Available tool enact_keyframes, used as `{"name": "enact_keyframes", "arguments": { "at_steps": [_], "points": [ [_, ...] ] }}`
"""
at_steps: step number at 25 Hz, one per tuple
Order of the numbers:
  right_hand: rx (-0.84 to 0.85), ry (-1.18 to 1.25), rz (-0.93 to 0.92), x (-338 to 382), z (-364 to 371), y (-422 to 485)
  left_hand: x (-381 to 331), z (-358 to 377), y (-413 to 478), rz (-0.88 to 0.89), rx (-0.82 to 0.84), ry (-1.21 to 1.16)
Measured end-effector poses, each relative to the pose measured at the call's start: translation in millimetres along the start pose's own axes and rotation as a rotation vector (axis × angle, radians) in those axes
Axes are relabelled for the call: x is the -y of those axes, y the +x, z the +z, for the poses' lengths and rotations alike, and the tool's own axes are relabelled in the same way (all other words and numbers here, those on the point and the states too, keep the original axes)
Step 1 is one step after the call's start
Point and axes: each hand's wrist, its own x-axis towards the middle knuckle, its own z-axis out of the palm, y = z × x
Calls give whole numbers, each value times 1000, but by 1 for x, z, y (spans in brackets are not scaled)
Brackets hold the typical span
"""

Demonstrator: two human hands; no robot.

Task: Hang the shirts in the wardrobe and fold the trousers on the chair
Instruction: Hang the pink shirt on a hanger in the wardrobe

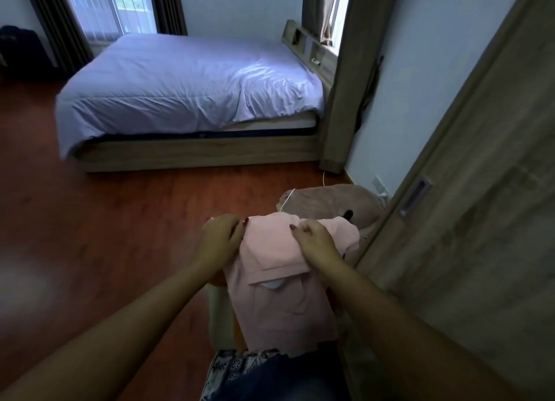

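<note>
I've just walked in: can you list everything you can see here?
pink garment: one, pale pink, held up in front of the person
patterned cloth: one, black and white, bottom edge, below the garment
bed: one, lilac cover on a wooden frame, far side
curtains: two, dark, either side of the far window
brown cushion: one, brown, beyond the garment, by the wall
white cable: one, white, lying across the cushion
wooden door: one, grey-brown, right
floor: one, reddish wood, all around
left hand: one, grips the garment's top left edge
right hand: one, pinches its top edge
</note>
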Motion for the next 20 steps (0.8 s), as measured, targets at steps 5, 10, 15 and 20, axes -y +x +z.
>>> {"name": "enact_keyframes", "arguments": {
  "at_steps": [5,10,15,20],
  "points": [
    [117,917,-6,62,-34,-26,-12,-22,54,-135,143,-153],
    [38,1164,69,73,-81,-39,-28,-22,73,4,521,-268],
    [-37,1048,65,50,-118,-51,-32,-10,67,164,495,-152],
    [119,514,318,-9,-106,-69,-37,-14,48,166,324,-313]
  ]
}}
